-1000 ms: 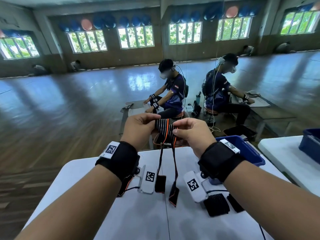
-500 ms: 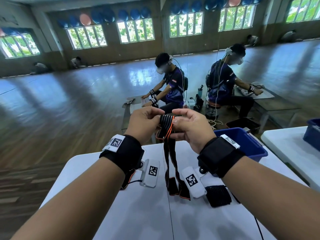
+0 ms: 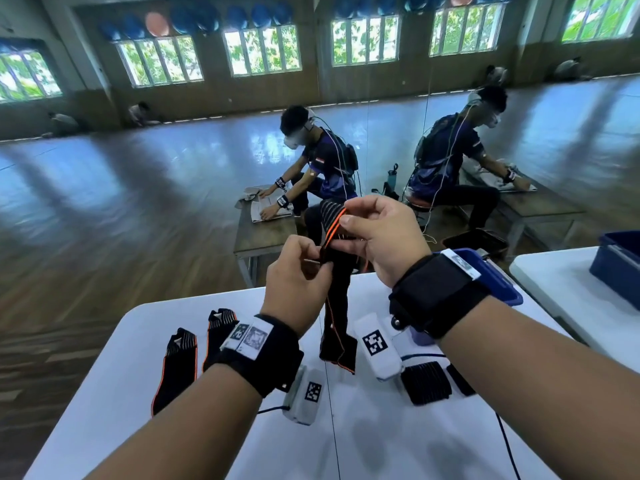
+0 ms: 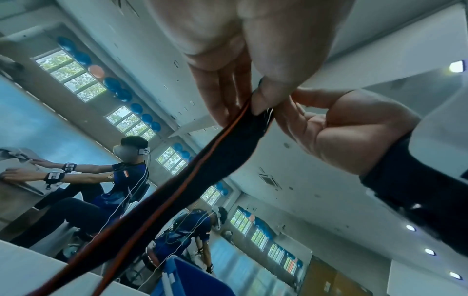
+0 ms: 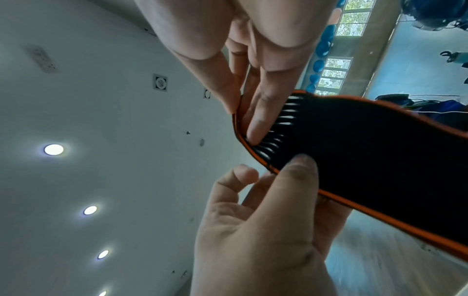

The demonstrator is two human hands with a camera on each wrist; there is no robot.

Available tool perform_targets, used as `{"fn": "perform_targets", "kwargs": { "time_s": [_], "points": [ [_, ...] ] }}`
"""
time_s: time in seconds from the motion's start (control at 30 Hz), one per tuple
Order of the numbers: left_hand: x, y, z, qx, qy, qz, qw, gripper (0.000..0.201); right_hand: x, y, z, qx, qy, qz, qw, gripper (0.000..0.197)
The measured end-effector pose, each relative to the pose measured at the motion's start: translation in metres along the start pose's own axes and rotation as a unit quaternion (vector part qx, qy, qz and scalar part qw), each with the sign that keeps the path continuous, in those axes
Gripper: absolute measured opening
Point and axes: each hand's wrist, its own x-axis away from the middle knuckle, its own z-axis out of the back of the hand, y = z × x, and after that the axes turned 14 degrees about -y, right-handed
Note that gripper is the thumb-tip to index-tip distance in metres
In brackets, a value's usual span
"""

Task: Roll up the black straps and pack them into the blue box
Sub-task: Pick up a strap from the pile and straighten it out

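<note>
Pinching one black strap (image 3: 334,271) above the desk (image 3: 173,445), both hands grip it. Left hand (image 3: 294,282) sits lower, right hand (image 3: 377,237) higher.

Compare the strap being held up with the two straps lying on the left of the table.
The held strap hangs upright between the left hand and right hand, both pinching it; the two table straps lie flat and untouched. The held strap's striped top end bends over at the right hand; the table straps lie stretched out, unrolled. All three are black with orange edging and pale-striped ends.
</note>
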Motion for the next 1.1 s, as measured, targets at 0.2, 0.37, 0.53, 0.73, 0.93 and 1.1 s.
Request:
{"fn": "perform_targets", "kwargs": {
  "time_s": [0.2, 0.37, 0.53, 0.73, 0.93, 1.1],
  "points": [
    [-0.015, -0.002, 0.009, 0.081, 0.058, -0.025, 0.995, 0.033, 0.002, 0.012, 0.012, 0.329, 0.035, 0.049, 0.943, 0.023],
    [-0.02, -0.008, 0.014, 0.131, 0.063, 0.017, 0.989, 0.029, 0.021, 0.042, 0.018, 0.326, -0.053, 0.002, 0.944, 0.019],
    [-0.016, -0.011, 0.003, 0.265, 0.04, 0.089, 0.959, 0.024, 0.026, 0.067, 0.003, 0.254, -0.057, 0.012, 0.965, 0.032],
    [0.012, -0.018, -0.005, 0.31, -0.055, 0.123, 0.941, 0.048, 0.022, 0.083, 0.001, 0.231, -0.021, -0.013, 0.973, 0.034],
    [0.007, -0.039, -0.007, 0.354, -0.059, 0.151, 0.921, 0.063, 0.038, 0.116, 0.012, 0.226, -0.04, -0.031, 0.973, 0.04],
    [-0.014, -0.067, -0.011, 0.362, -0.046, 0.19, 0.912, 0.065, 0.088, 0.168, 0.029, 0.273, -0.108, -0.141, 0.946, 0.031]
  ]
}}
